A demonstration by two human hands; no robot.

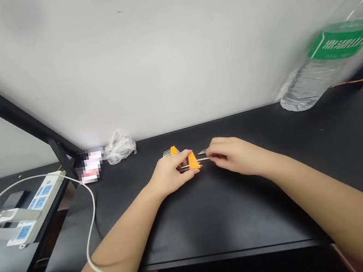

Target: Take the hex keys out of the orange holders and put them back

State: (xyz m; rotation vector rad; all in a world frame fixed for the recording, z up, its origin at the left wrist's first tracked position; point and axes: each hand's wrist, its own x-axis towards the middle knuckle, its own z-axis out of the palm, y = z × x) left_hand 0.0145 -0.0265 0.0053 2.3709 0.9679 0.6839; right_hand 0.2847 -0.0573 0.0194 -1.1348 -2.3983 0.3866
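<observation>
In the head view, a left hand (170, 173) and a right hand (237, 154) are held close together above a black desk (314, 169). The left grip is clamped on an orange wedge (193, 161), through which thin metal rods (190, 166) are seen to run. The right grip is closed on the rods' right-hand ends, just beside the wedge. A second orange piece (173, 150) is seen just beyond the left grip, touching a striped, comb-like part (167, 153); how the two are joined is hidden by the fingers.

Well to the left of the grips, a crumpled plastic bag (120, 147) lies beside a pixelated flat object (91, 166). Farther left, a power strip (36, 211) with blue sockets is placed beyond a white cable (90, 208). Well to the right of the grips, a blurred, tilted water bottle (326, 61) with a green label is seen near the desk's far edge.
</observation>
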